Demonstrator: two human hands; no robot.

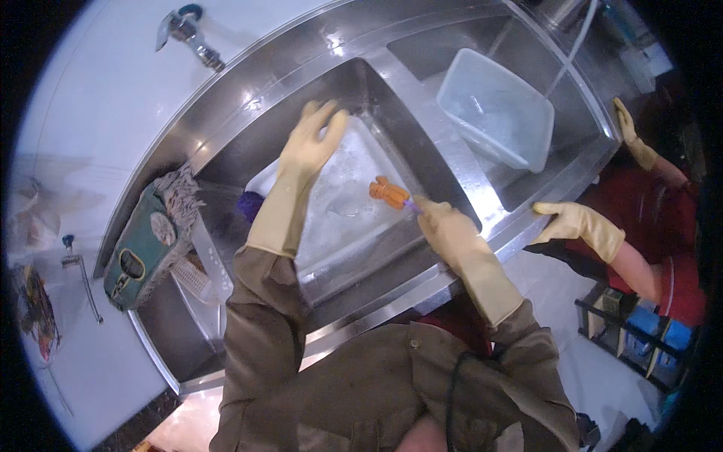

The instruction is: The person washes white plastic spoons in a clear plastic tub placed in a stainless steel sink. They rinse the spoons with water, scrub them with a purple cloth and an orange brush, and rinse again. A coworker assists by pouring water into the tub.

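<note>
In the middle basin of a stainless steel sink [390,107] lies a white plastic tub [361,147] with sudsy water. My left hand [313,135], in a cream rubber glove, is over the tub's far left part with fingers spread and nothing seen in it. My right hand [443,226], gloved the same way, grips the purple handle [412,207] of a small tool with an orange, lobed head [388,193]. That head points left over the tub. A purple scrubber or ball [249,206] sits beside the tub, partly behind my left forearm.
A translucent bin [497,113] stands tilted in the right basin. At the left are a green-backed mop head [144,243] and white plastic containers [206,271]. A tap [192,37] is on the wall. Another person's gloved hand [582,223] is near the sink's right edge, by a rack [632,333].
</note>
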